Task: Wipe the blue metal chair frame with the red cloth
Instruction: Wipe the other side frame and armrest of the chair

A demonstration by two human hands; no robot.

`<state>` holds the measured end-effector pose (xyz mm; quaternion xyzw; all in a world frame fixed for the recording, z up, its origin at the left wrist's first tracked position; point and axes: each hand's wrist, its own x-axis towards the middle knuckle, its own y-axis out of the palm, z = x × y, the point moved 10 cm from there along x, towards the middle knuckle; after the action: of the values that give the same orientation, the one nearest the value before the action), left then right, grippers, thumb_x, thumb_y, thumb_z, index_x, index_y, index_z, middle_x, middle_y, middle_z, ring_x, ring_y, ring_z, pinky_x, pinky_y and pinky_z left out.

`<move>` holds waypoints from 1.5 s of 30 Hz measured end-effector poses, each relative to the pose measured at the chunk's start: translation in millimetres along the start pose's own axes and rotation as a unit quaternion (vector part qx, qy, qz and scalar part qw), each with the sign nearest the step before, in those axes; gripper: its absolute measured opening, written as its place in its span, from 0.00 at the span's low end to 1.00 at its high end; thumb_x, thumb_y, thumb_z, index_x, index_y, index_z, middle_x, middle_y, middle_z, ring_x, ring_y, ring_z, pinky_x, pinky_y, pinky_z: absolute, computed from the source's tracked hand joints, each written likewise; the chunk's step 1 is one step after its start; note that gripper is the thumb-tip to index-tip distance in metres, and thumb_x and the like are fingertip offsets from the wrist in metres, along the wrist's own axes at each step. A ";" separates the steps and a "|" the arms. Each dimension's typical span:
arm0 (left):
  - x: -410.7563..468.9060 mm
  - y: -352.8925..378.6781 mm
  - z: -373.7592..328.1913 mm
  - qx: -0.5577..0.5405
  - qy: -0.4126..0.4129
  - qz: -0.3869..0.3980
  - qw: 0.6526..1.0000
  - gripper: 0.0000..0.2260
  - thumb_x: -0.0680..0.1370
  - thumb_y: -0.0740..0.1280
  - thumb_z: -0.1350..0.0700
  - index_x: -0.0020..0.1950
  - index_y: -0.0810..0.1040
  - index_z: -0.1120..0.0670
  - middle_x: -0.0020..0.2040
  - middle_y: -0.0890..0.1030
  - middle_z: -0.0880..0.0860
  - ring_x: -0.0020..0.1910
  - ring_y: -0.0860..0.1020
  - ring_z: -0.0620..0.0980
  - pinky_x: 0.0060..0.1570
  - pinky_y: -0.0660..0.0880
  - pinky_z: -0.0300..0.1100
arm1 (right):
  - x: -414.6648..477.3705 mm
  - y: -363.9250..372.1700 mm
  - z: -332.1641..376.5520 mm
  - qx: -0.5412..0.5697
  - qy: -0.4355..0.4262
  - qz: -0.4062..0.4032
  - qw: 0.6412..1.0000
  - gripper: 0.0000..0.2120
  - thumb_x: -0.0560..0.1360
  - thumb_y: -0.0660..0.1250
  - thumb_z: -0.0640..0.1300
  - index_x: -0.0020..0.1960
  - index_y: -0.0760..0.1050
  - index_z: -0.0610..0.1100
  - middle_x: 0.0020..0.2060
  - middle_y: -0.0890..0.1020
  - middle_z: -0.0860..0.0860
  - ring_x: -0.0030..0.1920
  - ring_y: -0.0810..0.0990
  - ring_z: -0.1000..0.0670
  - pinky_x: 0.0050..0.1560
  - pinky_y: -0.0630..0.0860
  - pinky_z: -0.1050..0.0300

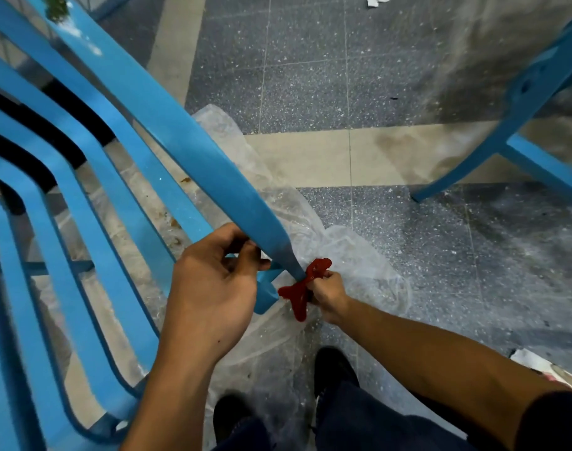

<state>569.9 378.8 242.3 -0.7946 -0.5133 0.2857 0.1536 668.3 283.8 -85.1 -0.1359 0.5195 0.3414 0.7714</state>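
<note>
The blue metal chair frame (193, 151) fills the left half of the view, with a wide top rail running diagonally down to a corner near the middle. My left hand (213, 288) grips that rail near its lower end. A small red cloth (299, 289) is wrapped around the thin bar just below the corner. My right hand (328, 296) is closed on the cloth, pressing it against the bar. Several curved blue slats sit to the left of the rail.
Clear plastic sheeting (349, 255) lies crumpled on the speckled grey floor under the chair. A second blue chair frame (519, 148) stands at the upper right. My dark shoes (335, 369) are at the bottom centre. Paper scraps (538, 366) lie at the lower right.
</note>
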 end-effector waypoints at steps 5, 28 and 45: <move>1.0 0.1 -3.7 0.002 0.012 -0.002 1.000 0.12 0.81 0.66 0.59 0.44 0.82 0.45 0.39 0.85 0.37 0.38 0.83 0.34 0.35 0.75 0.26 | -23.6 0.6 18.7 -0.008 -0.026 0.009 1.000 0.15 0.78 0.54 0.24 0.61 0.69 0.33 0.24 0.82 0.45 0.21 0.82 0.50 0.22 0.76 0.60; -33.8 -15.3 14.9 -0.082 0.039 -0.031 0.995 0.11 0.83 0.64 0.57 0.62 0.79 0.45 0.53 0.83 0.42 0.42 0.84 0.39 0.40 0.76 0.30 | -218.5 33.2 138.5 0.029 -0.152 0.156 0.976 0.21 0.74 0.59 0.22 0.59 0.73 0.42 0.43 0.83 0.43 0.39 0.83 0.44 0.44 0.83 0.48; -91.0 -64.9 -61.8 -0.213 0.157 -0.088 0.960 0.14 0.79 0.69 0.50 0.65 0.77 0.41 0.57 0.82 0.43 0.55 0.81 0.43 0.54 0.81 0.45 | -372.3 46.2 209.7 -0.003 -0.387 0.180 0.904 0.23 0.74 0.62 0.22 0.62 0.73 0.44 0.46 0.84 0.45 0.40 0.85 0.50 0.41 0.81 0.55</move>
<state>532.3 327.3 353.0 -0.7952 -0.5999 0.0269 0.0843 701.6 292.4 343.3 0.1005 0.1942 0.5019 0.8369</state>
